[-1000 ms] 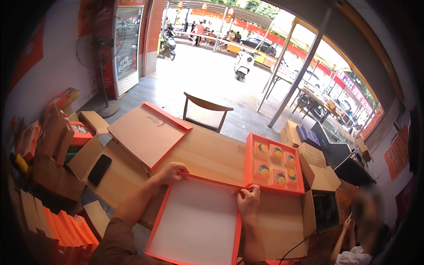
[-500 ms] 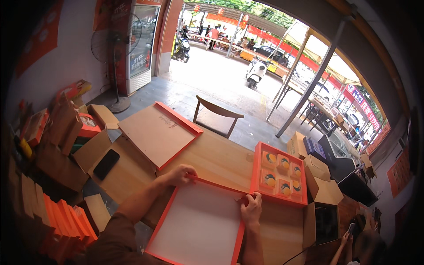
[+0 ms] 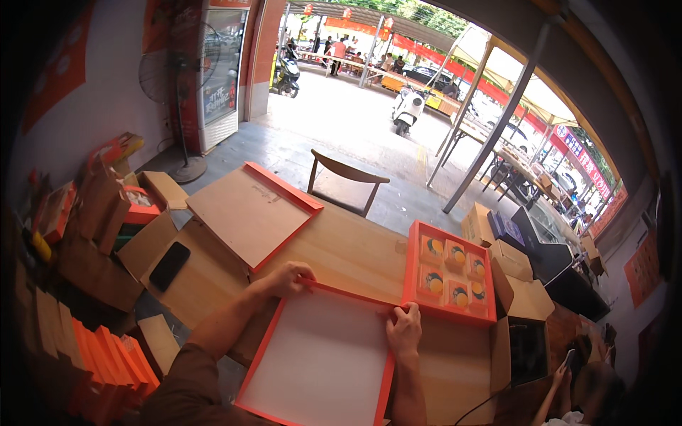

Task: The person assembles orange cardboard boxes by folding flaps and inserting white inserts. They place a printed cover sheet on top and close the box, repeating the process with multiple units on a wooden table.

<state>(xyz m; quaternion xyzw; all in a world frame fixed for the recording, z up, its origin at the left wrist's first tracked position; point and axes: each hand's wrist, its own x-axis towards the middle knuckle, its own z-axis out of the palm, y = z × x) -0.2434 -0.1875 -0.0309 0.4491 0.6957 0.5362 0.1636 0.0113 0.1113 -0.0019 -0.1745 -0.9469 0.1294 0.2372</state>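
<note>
There is only one view, from a camera on the person's head. It looks forward and down over a wooden table (image 3: 355,248), from close above its near edge. The person's forearms enter from the lower edge. Beyond the table the camera faces an open shopfront and the street. The fisheye lens bends straight edges near the rim, and a dark border surrounds the picture.

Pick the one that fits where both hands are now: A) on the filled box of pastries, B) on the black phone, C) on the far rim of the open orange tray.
C: the left hand and right hand both grip the far rim of the orange tray.
</note>
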